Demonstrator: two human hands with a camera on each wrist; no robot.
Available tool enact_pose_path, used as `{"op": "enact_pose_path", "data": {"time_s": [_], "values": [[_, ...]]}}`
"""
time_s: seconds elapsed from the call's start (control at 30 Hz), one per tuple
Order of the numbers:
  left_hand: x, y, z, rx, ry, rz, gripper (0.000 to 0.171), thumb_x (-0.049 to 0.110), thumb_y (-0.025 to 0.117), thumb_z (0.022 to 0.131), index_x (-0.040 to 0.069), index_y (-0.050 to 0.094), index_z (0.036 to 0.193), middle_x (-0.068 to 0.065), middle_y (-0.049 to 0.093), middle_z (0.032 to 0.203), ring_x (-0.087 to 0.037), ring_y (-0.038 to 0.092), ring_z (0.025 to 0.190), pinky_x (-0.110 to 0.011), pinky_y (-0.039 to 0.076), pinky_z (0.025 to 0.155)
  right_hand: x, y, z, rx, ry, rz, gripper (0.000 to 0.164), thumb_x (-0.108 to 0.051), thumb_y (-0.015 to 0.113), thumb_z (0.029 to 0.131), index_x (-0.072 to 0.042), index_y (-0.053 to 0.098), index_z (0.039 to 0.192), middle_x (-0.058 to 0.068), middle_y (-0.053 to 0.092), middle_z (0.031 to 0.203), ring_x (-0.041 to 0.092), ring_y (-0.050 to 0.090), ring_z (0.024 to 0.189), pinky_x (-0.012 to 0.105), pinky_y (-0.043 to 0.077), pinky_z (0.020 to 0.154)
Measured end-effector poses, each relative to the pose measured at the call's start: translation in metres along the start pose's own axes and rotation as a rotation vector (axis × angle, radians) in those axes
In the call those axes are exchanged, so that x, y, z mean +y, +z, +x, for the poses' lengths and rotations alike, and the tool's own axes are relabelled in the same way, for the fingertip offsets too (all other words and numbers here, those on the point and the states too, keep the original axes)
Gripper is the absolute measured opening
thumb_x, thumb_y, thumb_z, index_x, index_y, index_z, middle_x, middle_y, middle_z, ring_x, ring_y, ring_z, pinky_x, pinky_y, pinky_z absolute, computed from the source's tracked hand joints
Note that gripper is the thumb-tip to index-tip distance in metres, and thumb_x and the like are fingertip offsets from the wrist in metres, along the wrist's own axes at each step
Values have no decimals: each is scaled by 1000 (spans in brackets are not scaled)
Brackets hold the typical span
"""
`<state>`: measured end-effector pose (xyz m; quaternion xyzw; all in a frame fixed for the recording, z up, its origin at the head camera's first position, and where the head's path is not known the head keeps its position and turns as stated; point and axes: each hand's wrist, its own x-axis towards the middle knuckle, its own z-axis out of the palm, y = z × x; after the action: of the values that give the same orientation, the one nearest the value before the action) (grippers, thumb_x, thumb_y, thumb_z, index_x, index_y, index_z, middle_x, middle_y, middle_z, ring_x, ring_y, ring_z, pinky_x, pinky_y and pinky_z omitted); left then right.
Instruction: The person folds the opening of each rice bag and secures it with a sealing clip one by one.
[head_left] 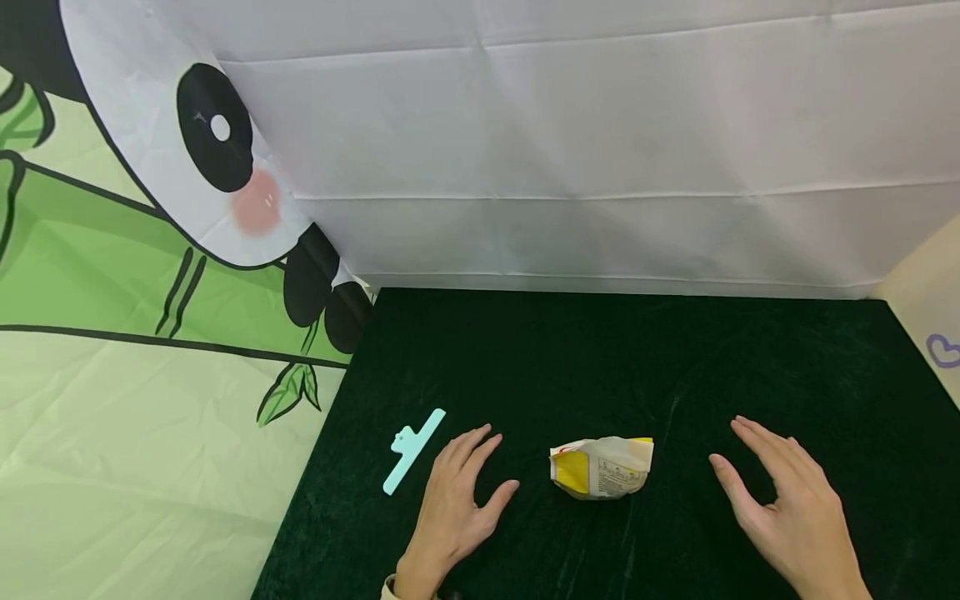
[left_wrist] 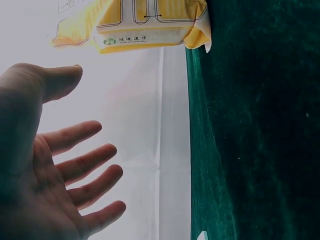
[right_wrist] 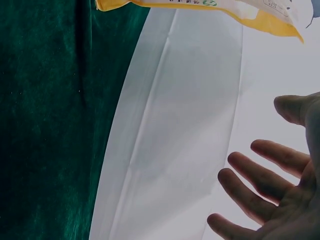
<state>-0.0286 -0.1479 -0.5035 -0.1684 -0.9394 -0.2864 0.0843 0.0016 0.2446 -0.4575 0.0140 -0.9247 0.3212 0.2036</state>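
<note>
A yellow and white packet (head_left: 602, 468) with printed text stands on the dark green cloth between my two hands, touched by neither. In the left wrist view the packet (left_wrist: 145, 25) shows at the top, above the thumb. My left hand (head_left: 459, 502) is held to its left, fingers spread and relaxed, with nothing in the grasp. Just left of that hand lies a light turquoise clip (head_left: 412, 450) with a long straight bar. Farther off on the packet's other side, my right hand (head_left: 798, 508) has its fingers extended and thumb apart, also holding nothing.
Dark green cloth (head_left: 600, 358) covers the table. A white hanging sheet (head_left: 570, 150) rises behind its far edge. To the left hangs a printed cloth (head_left: 150, 433) with a cartoon panda and bamboo; a pale panel (head_left: 930, 308) borders the right.
</note>
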Motion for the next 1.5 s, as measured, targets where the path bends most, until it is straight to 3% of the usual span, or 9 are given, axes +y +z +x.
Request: {"op": "enact_pose_path", "data": {"time_s": [0.53,0.93,1.2,1.5], "values": [[7,6,2,-39,-72,-52,58,57,68,100,29,59,150,1,52,163,-25,50,147,-60,44,119,-2,2,5,-6,-13,-8,50,-22,79,97,-6,65,142,24,66,142,49,59,127,58,27,130],[11,8,4,-14,-73,-55,57,55,69,100,29,59,150,0,52,163,-25,50,147,-60,45,118,-4,6,7,11,-29,17,50,-20,82,95,-7,67,141,23,67,141,48,61,126,52,26,132],[15,7,6,-15,-76,-57,57,56,69,100,31,58,150,8,49,164,-22,49,148,-58,44,119,-5,9,9,12,-34,28,51,-18,82,94,-9,67,141,21,68,140,46,62,126,48,27,133],[20,7,12,22,-52,-66,55,51,72,99,30,59,149,7,51,163,-23,51,147,-59,45,118,-7,9,14,-11,-24,24,50,-20,79,97,-7,65,143,24,67,142,48,61,127,56,27,131]]}}
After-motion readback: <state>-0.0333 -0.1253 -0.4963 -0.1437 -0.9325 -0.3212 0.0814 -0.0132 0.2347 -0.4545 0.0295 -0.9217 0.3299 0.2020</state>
